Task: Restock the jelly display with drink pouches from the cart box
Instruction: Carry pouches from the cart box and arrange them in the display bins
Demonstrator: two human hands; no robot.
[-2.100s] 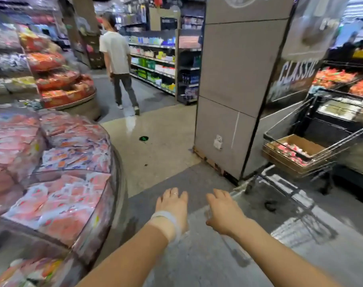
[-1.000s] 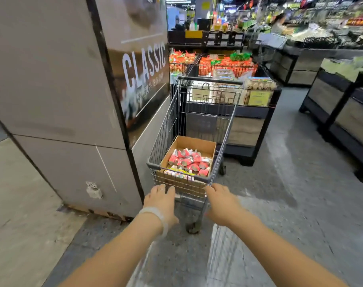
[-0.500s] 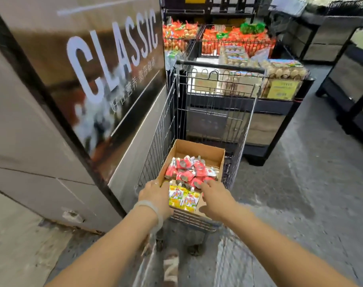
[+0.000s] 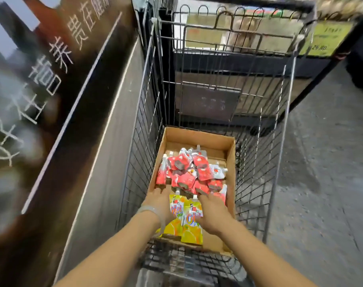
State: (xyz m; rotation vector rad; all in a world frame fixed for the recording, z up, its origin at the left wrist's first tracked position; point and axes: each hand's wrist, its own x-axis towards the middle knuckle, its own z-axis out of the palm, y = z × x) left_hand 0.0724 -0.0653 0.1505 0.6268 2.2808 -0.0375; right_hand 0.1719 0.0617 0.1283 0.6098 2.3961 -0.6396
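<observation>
An open cardboard box (image 4: 199,136) sits in the wire shopping cart (image 4: 265,125). Inside lie several red drink pouches (image 4: 186,172) in a heap and two yellow orange-print pouches (image 4: 192,222) nearer me. My left hand (image 4: 158,203) reaches into the box at the left of the yellow pouches, fingers stretched toward the red heap. My right hand (image 4: 212,212) is inside the box on the right, fingers extended over the red pouches and beside the yellow ones. Neither hand plainly grips a pouch. The jelly display is out of view.
A pillar with a dark poster with white lettering (image 4: 52,83) stands close on the cart's left. Beyond the cart is a dark display stand with a yellow price sign (image 4: 327,38). Grey floor (image 4: 325,183) runs along the right.
I turned from the jelly display to the cart and moved in close. Both hands went from in front of the cart's near end down into the box, onto the pouches.
</observation>
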